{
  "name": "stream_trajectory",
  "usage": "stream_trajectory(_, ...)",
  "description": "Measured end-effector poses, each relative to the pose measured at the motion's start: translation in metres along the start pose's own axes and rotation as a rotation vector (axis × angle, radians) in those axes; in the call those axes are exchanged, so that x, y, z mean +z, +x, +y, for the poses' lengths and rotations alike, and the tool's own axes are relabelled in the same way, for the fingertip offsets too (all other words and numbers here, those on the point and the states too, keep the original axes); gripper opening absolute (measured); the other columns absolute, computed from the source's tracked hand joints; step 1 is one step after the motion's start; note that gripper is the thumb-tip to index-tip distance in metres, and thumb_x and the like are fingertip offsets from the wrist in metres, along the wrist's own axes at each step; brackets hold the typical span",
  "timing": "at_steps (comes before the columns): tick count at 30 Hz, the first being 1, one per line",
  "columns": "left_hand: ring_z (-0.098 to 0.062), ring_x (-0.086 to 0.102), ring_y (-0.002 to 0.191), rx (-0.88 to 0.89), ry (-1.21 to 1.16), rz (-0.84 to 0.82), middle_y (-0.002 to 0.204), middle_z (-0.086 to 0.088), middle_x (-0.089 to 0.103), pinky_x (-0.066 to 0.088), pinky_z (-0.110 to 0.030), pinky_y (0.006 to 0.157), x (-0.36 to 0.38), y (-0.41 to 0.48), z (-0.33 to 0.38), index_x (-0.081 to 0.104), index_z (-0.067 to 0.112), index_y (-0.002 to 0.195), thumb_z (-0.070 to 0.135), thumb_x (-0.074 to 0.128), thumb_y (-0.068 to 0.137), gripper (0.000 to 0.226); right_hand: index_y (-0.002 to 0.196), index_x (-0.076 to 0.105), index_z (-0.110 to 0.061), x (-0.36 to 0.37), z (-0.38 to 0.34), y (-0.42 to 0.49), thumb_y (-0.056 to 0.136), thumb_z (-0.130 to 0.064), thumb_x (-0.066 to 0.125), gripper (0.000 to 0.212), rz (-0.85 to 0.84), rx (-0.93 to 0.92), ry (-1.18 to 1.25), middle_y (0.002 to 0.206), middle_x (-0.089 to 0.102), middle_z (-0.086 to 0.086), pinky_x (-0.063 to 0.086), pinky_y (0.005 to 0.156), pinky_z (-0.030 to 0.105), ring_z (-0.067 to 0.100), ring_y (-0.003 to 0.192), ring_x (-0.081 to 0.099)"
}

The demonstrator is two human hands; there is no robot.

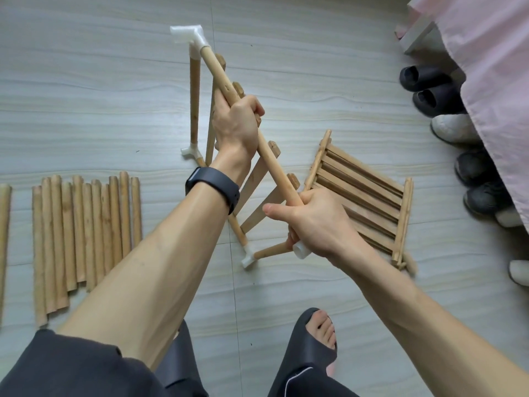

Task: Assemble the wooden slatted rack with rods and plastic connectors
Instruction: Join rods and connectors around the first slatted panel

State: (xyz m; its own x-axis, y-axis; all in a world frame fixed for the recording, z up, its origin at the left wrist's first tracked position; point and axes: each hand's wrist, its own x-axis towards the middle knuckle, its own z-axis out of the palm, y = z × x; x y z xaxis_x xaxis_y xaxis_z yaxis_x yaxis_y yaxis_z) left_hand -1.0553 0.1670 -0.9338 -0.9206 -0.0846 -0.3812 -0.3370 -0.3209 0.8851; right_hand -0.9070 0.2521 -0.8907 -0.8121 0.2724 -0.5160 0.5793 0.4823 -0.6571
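Over the half-built frame (195, 96), left hand (236, 124) grips the rod (274, 164) mid-span, right hand (312, 222) grips its connector (301, 250) end; next move probably needs that connector seated squarely.

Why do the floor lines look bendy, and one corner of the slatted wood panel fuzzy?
Head view: the wide-angle lens bends the pale wood-grain floor lines near the edges; the flat wooden slatted panel is smeared at its lower right corner; the long round wooden rod looks sharp; soft light, faint shadows.
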Motion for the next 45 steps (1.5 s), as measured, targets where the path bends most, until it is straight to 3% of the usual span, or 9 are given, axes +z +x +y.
stream_trajectory(5,-0.021,0.049,0.06,0.057,0.031,0.075,0.054,0.013,0.051,0.056,-0.058,0.074,-0.001,0.001,-0.001,0.058,0.038,0.09,0.018,0.054,0.053,0.042,0.063,0.055,-0.016,0.0,0.002,0.004,0.075,-0.036,0.082,0.035,0.07,0.035,0.007,0.05,0.054,-0.002,0.059,0.071,0.05,0.017,0.049,0.062)
stream_trajectory(11,-0.018,0.044,0.058,-0.041,0.003,-0.054,0.061,0.008,0.048,0.048,-0.043,0.061,-0.003,0.006,0.0,0.058,0.028,0.115,0.013,0.054,0.057,0.06,0.054,0.059,-0.017,-0.002,0.001,0.005,0.079,-0.048,0.08,0.045,-0.023,0.029,0.022,0.047,0.06,0.002,0.059,0.079,0.051,0.032,0.064,0.07)
stream_trajectory(16,-0.026,0.052,0.084,0.032,0.08,0.034,0.063,0.012,0.055,0.053,-0.065,0.086,0.005,0.003,-0.002,0.057,0.054,0.078,0.021,0.056,0.051,0.043,0.054,0.055,-0.015,-0.006,0.0,0.007,0.086,-0.047,0.075,0.049,0.027,0.04,0.052,0.045,0.06,0.006,0.059,0.076,0.047,0.019,0.052,0.065)
stream_trajectory(21,-0.026,0.052,0.088,0.059,0.105,0.016,0.052,0.02,0.056,0.052,-0.072,0.081,0.006,0.003,-0.001,0.055,0.065,0.074,0.02,0.055,0.054,0.049,0.053,0.057,-0.014,-0.005,0.001,0.011,0.083,-0.039,0.078,0.045,0.047,0.017,0.108,0.049,0.063,0.005,0.059,0.073,0.041,0.019,0.054,0.069)
stream_trajectory(27,-0.021,0.054,0.072,0.072,0.132,-0.023,0.056,0.023,0.057,0.052,-0.068,0.085,0.008,-0.002,0.003,0.051,0.077,0.073,0.021,0.056,0.058,0.059,0.09,0.077,-0.019,-0.009,0.009,0.008,0.084,-0.08,0.051,0.066,0.015,0.014,0.264,0.082,0.078,-0.002,0.054,0.083,0.039,0.019,0.073,0.075)
stream_trajectory(33,-0.033,0.06,0.097,0.088,0.201,0.014,0.062,0.016,0.057,0.051,-0.065,0.089,0.014,-0.008,0.0,0.048,0.077,0.071,0.026,0.056,0.058,0.053,0.083,0.066,-0.009,-0.009,0.03,0.019,0.081,-0.086,0.031,0.085,0.209,-0.02,0.561,0.098,0.075,0.01,0.049,0.1,0.052,0.026,0.095,0.069)
stream_trajectory(38,-0.025,0.055,0.078,0.094,0.214,0.016,0.053,0.021,0.056,0.05,-0.066,0.09,0.013,-0.007,0.0,0.053,0.072,0.076,0.024,0.055,0.06,0.051,0.129,0.061,0.002,-0.008,0.037,0.02,0.095,-0.069,0.024,0.087,-0.065,-0.199,0.975,0.132,0.063,0.023,0.04,0.107,0.044,0.035,0.131,0.055)
stream_trajectory(42,-0.022,0.055,0.07,0.101,0.199,0.041,0.05,0.017,0.055,0.05,-0.063,0.094,0.016,-0.005,-0.002,0.057,0.034,0.09,0.023,0.056,0.059,0.033,0.126,0.065,-0.001,-0.006,0.04,0.017,0.095,-0.065,0.021,0.084,-0.017,-0.27,1.019,0.126,0.068,0.018,0.041,0.099,0.034,0.026,0.122,0.061)
stream_trajectory(45,-0.027,0.058,0.082,0.105,0.224,0.033,0.051,0.017,0.056,0.048,-0.065,0.095,0.018,-0.007,-0.005,0.057,0.04,0.088,0.025,0.057,0.059,0.032,0.123,0.065,0.002,-0.001,0.043,0.014,0.096,-0.063,0.016,0.085,0.069,-0.327,0.984,0.127,0.068,0.019,0.04,0.105,0.037,0.031,0.125,0.06)
